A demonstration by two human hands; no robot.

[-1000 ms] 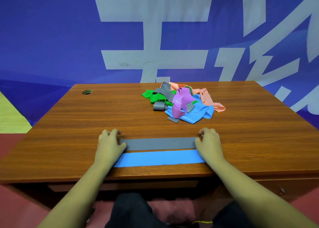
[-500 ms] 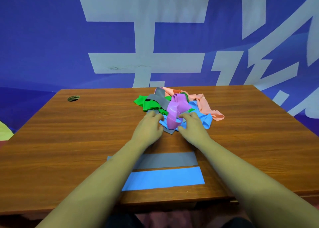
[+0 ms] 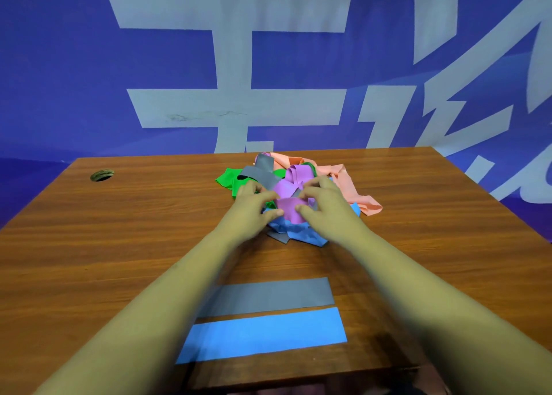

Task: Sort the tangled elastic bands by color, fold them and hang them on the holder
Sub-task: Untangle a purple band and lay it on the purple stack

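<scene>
A tangled pile of elastic bands lies at the far middle of the wooden table (image 3: 119, 230): green (image 3: 228, 178), grey (image 3: 261, 172), purple (image 3: 288, 199), peach (image 3: 348, 187) and blue (image 3: 301, 233). Both hands are in the pile. My left hand (image 3: 254, 206) and my right hand (image 3: 321, 202) each pinch the purple band between thumb and fingers. Near the front edge lie two flat folded bands, side by side: a grey one (image 3: 268, 296) and a blue one (image 3: 263, 333). No holder is in view.
A round cable hole (image 3: 102, 175) sits in the table's far left corner. A blue banner with large pale characters (image 3: 233, 104) stands right behind the table's far edge.
Both hands left the flat grey band, reached forward into the pile and took hold of the purple band. The camera tilted and moved closer.
</scene>
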